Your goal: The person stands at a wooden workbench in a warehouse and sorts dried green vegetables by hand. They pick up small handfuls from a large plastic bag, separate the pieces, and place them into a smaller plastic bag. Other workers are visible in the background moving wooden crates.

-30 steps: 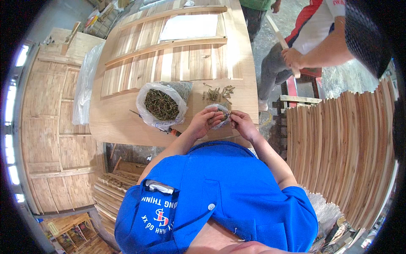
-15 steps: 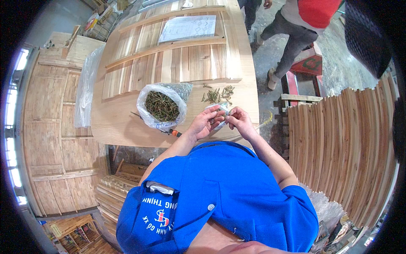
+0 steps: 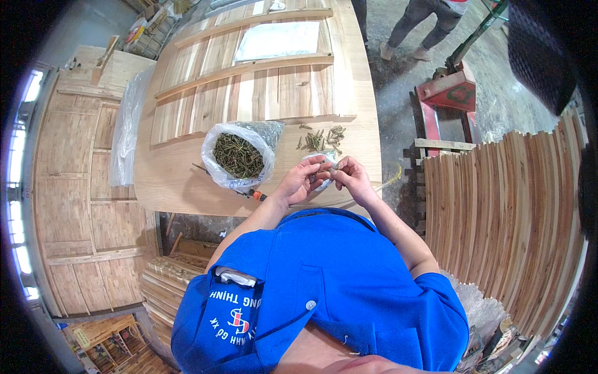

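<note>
My left hand (image 3: 301, 181), palm up with curled fingers, is over the near edge of the table (image 3: 177, 194). Beside it my right hand (image 3: 355, 179) pinches thumb against fingers, and the fingertips of both hands nearly meet. What they hold is too small to make out. Some crinkled clear plastic (image 3: 324, 156) shows around and under the fingers. Just beyond lies a loose pile of brass-coloured screws (image 3: 316, 140). Left of my hands stands an opened clear plastic bag (image 3: 210, 138) full of similar screws (image 3: 238, 156).
A slatted wooden panel (image 3: 249, 93) with crossbars lies farther back, a paper sheet (image 3: 277, 41) on it. An orange-and-black tool (image 3: 256, 195) rests by my left wrist. Stacked boards (image 3: 498, 218) and a red pallet jack (image 3: 445, 96) stand right; a person (image 3: 423, 25) is behind.
The person at the upper right has moved farther away, uncovering more of the pallet jack. My hands stay almost in place, with slight finger movement.
</note>
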The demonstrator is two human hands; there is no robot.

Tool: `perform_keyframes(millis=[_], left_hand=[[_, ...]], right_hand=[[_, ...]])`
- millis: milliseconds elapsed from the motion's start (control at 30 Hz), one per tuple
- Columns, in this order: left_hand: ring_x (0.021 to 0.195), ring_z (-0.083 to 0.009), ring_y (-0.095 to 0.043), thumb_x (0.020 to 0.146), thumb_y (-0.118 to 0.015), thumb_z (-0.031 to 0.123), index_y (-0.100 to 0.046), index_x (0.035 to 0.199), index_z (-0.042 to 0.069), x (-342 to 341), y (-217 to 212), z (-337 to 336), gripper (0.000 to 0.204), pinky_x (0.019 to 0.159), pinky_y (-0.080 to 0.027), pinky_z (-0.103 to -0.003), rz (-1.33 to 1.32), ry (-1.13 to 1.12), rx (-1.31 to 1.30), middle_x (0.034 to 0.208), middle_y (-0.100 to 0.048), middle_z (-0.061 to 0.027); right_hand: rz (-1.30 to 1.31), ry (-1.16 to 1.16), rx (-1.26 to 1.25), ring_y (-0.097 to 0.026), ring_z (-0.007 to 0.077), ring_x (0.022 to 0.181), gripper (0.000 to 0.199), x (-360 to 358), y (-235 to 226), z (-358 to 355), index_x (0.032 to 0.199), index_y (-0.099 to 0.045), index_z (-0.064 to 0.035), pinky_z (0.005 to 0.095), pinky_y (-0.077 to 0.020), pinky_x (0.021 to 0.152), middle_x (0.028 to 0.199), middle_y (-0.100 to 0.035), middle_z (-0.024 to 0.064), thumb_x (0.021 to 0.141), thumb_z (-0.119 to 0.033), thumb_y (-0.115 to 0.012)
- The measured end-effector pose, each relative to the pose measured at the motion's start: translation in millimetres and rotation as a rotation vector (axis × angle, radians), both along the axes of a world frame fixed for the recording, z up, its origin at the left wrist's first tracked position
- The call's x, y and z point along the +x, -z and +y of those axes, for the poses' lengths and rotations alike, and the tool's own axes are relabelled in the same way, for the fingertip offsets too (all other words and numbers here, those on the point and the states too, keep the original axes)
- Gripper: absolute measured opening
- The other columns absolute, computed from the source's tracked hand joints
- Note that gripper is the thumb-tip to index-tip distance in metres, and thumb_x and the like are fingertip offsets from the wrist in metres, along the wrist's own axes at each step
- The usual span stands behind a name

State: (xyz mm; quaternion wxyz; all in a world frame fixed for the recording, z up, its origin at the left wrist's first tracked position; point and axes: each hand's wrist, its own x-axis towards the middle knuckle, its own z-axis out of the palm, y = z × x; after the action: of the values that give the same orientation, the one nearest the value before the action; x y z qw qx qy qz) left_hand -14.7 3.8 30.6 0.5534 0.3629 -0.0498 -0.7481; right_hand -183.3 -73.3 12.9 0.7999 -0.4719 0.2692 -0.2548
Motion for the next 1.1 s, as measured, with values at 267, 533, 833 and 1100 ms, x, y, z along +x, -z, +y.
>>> perform_keyframes(millis=[267,533,833,1100], left_hand=[[0.084,-0.0126,-0.062,0.09,-0.047,0.011,-0.048,0.12,0.009,-3,0,0,0.029,0.063,-0.051,-0.02,-0.062,0.032,0.015,0.111,-0.059,-0.008],[0.064,-0.0069,-0.053,0.089,-0.054,0.02,-0.055,0.105,0.007,-6,27,5,0.021,0.057,-0.042,-0.019,-0.429,-0.012,0.003,0.084,-0.061,-0.001],[0.06,-0.0095,-0.053,0.083,-0.058,0.022,-0.063,0.083,0.004,-9,12,5,0.018,0.055,-0.042,-0.027,-1.185,-0.01,-0.241,0.069,-0.061,-0.0036],[0.058,-0.0309,-0.058,0.083,-0.053,0.027,-0.06,0.078,0.009,9,-19,-14,0.019,0.053,-0.046,-0.039,-1.945,0.129,-0.423,0.069,-0.06,-0.0132]], right_hand=[[-0.02,0.022,0.028,-0.05,0.0084,0.055,0.012,1,0,-1,0.086,-0.045,-0.0073,0.0215,-0.0416,0.048,0.072,-0.056,0.0037,0.085,-0.005,-0.057],[-0.064,0.013,0.093,-0.05,0.0097,0.053,0.013,1,6,-1,0.084,-0.044,-0.0075,0.0227,-0.0417,0.047,0.073,-0.058,0.0064,0.085,-0.004,-0.056],[-0.152,0.01,0.287,-0.051,0.0112,0.051,0.011,1,10,-3,0.084,-0.046,-0.008,0.0245,-0.0426,0.047,0.07,-0.059,0.0066,0.085,-0.009,-0.057],[0.003,-0.017,0.349,-0.048,0.0084,0.049,0.016,1,15,-4,0.101,-0.053,-0.0059,0.0232,-0.043,0.047,0.067,-0.056,0.0037,0.091,-0.018,-0.049]])
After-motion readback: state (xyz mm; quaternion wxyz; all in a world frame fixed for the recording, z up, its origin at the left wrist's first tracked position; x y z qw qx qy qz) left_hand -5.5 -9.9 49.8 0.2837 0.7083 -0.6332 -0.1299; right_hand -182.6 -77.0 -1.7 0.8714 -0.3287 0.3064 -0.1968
